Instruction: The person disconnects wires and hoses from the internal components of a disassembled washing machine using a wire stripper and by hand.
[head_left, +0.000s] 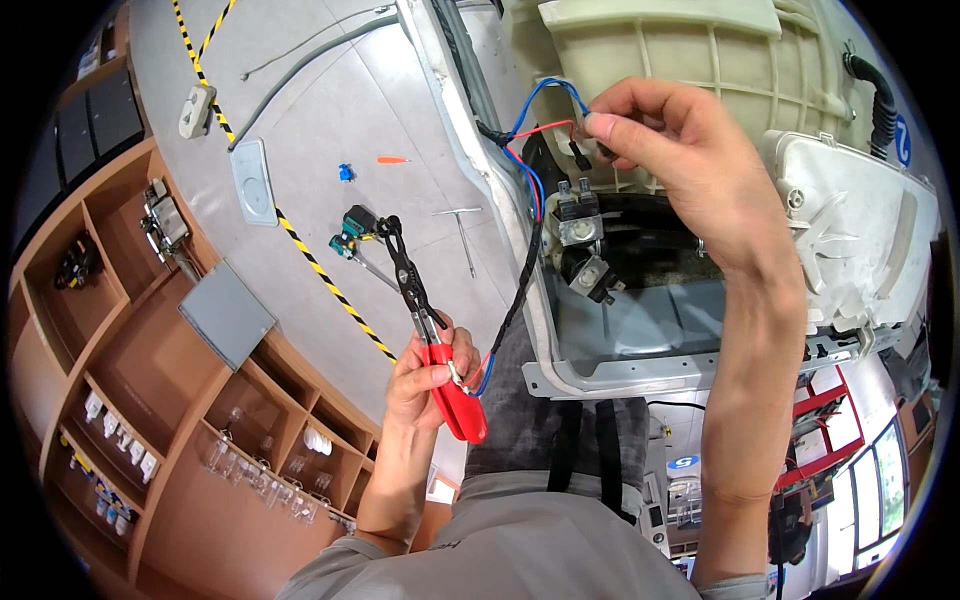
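My left hand (428, 372) is closed round long-nosed pliers (462, 412) with red handles and dark jaws pointing up and away. Its thumb also presses a pale wire end against the handles. From there a black-sleeved wire harness (522, 290) runs up along the grey metal cabinet edge. My right hand (690, 145) pinches the end of a blue wire (545, 86) above the opening; its fingertips partly hide that end. A red wire (545, 128) ends in a small black connector (580, 156) hanging beside it. Two valves with black terminals (579, 224) sit just below, inside the cabinet.
A cream plastic tub (660, 60) fills the cabinet's far side, with a white plastic panel (850, 230) at right. On the floor lie a green-black power tool (352, 230), a T-handle wrench (464, 232) and an orange-handled tool (392, 160). Wooden shelving (150, 350) stands left.
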